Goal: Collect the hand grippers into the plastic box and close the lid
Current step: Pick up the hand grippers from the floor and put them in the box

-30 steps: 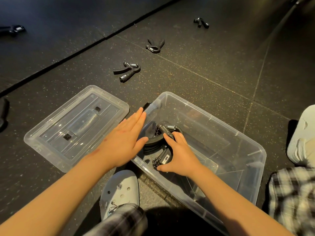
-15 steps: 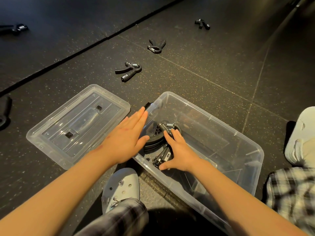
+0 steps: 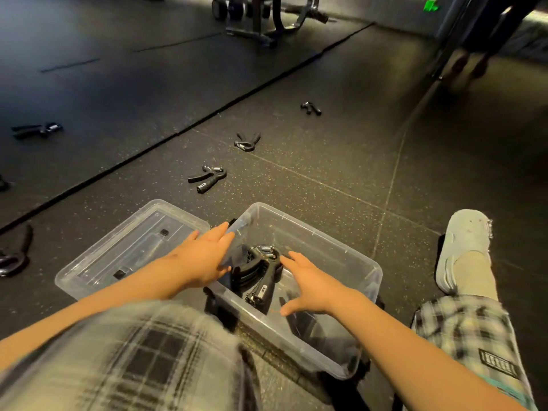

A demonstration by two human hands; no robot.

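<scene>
Over floor (image 3: 341, 173), left hand (image 3: 204, 259), right hand (image 3: 311, 287) extend straight-fingered.

The right hand (image 3: 311, 287) has slid off the hand grippers (image 3: 259, 272) in the plastic box (image 3: 341, 247). A second ago its fingers lay curled over the top one; now they are straight and spread, just right of the pile. The view has tilted up, and more floor (image 3: 326, 161) shows ahead of the hand.
</scene>
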